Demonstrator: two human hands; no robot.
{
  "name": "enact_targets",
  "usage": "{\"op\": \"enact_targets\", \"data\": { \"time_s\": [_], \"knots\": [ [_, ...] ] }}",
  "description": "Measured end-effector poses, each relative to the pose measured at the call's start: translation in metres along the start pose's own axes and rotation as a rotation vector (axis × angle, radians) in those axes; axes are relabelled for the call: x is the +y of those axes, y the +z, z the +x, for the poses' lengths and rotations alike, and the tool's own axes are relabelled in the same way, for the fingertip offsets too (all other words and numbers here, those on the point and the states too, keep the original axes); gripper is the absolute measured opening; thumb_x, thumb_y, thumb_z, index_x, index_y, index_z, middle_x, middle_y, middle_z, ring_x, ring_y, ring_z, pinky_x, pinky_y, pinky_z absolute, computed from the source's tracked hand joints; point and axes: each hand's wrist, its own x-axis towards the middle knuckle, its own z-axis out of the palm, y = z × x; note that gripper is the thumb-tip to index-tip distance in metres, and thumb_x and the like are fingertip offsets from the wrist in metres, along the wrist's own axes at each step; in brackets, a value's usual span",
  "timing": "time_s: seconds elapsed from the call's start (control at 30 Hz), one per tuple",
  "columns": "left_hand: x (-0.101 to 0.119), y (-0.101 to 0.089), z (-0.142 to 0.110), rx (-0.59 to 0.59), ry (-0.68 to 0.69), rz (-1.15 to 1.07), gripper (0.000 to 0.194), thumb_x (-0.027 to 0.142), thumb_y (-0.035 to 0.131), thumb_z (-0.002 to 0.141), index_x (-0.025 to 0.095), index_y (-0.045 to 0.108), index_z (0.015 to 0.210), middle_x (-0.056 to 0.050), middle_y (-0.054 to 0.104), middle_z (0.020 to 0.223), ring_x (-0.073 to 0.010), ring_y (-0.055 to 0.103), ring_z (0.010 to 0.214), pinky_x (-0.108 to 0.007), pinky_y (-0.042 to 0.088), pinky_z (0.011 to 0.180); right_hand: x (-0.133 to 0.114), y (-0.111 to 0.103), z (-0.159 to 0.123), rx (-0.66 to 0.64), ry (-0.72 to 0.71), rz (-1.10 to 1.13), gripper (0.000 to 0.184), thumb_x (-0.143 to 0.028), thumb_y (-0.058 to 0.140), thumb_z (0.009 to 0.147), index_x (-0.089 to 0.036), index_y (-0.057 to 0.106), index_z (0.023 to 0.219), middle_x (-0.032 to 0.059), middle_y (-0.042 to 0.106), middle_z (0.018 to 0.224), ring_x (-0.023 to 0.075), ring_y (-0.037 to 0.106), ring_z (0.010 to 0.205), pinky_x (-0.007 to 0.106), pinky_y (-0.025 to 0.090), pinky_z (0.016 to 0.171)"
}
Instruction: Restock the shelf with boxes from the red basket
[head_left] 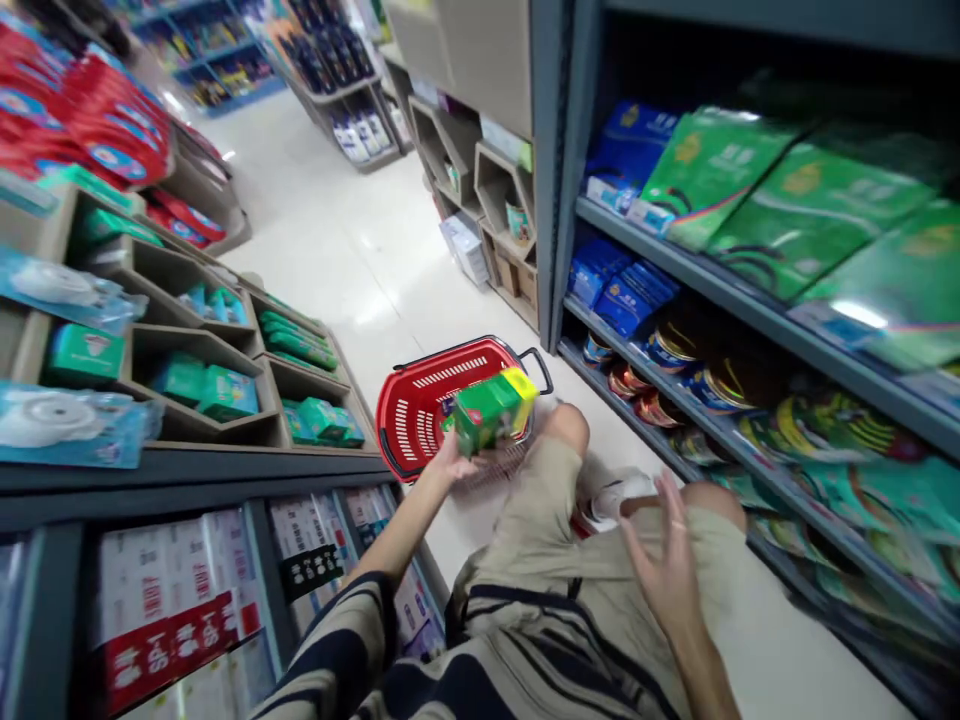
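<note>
My left hand (452, 460) grips a green box with a yellow end (487, 408), slightly blurred, above a red shopping basket (397, 400) on the floor. The basket has slotted sides and a black handle. Something small and dark lies inside it, mostly hidden behind the box. Over my bent right leg, my right hand (664, 560) is held with its fingers stretched out and nothing in it. The shelves on the right are the goods nearest to that hand.
Shelves on the right (675, 260) carry blue and green packets and round tins. Honeycomb cubbies (191, 345) with green boxes stand at left, above a lower rack of white packs (172, 570). Red packages (82, 110) fill the upper left. Pale floor (322, 200) runs between.
</note>
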Motion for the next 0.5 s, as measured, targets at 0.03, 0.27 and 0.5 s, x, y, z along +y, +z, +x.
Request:
{"op": "enact_targets", "data": {
  "time_s": [0.03,0.27,0.5],
  "knots": [
    [-0.002,0.025,-0.014,-0.092,-0.128,0.020,0.069,0.069,0.048,0.100,0.013,0.070,0.133,-0.017,0.072,0.088,-0.0193,0.058,0.056,-0.022,0.035,0.037,-0.023,-0.006,0.020,-0.054,-0.157,0.023,0.094,-0.049,0.072,0.107,-0.023,0.022,0.183,0.0191,0.034,0.182,0.0372,0.035,0.171,0.065,0.034,0.141],
    [0.050,0.136,-0.066,-0.675,-0.464,0.377,0.081,0.081,0.032,0.106,0.012,0.071,0.121,-0.010,0.068,0.070,-0.0197,0.054,0.041,-0.025,0.036,0.031,-0.076,-0.066,0.082,-0.124,-0.101,0.443,0.068,-0.057,0.083,0.098,-0.020,0.058,0.150,0.0103,0.072,0.131,0.0250,0.073,0.112,0.040,0.063,0.105],
    [-0.092,0.198,0.017,-0.507,0.394,0.555,0.086,0.086,0.066,0.091,0.033,0.057,0.158,-0.013,0.077,0.141,-0.0376,0.075,0.131,-0.054,0.066,0.108,0.057,0.002,-0.022,0.323,0.385,0.690,0.067,-0.073,0.084,0.085,-0.021,0.067,0.123,0.0118,0.077,0.118,0.0328,0.076,0.114,0.045,0.065,0.107]
  ]
}}
